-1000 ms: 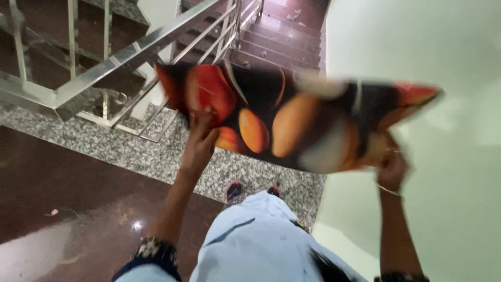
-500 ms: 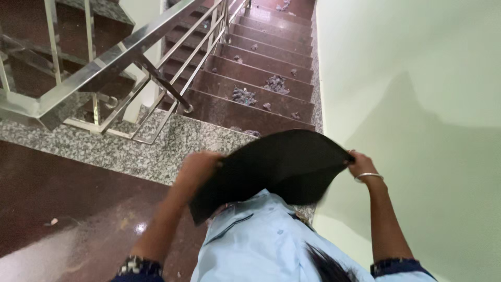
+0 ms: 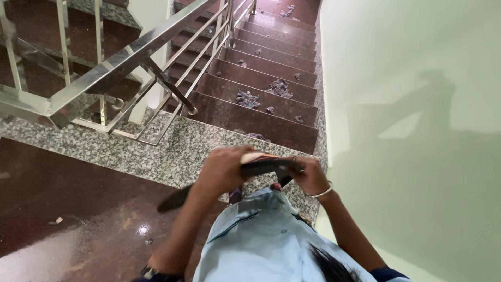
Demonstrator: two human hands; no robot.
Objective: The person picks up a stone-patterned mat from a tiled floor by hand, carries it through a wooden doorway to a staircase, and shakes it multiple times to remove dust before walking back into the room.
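Note:
Both my hands meet in front of my chest on a folded cloth (image 3: 265, 163) that is black outside with a strip of orange print showing on top. My left hand (image 3: 224, 169) grips its left part, and a dark end (image 3: 175, 199) hangs down to the left below that hand. My right hand (image 3: 308, 175), with a metal bangle on the wrist, pinches the right end. I wear a light blue garment (image 3: 250, 240). I stand at the top of a staircase, on the landing's speckled granite edge (image 3: 172, 149).
Dark red stone steps (image 3: 261, 83) go down ahead, with clumps of grey lint and debris (image 3: 246, 97) on several of them. A steel handrail (image 3: 120, 62) runs along the left. A pale green wall (image 3: 412, 104) closes the right side. The landing floor (image 3: 62, 203) is glossy dark red.
The cloth was held spread wide with its orange print facing me, then flipped down with the black side out. Now my hands have come together and it is folded small.

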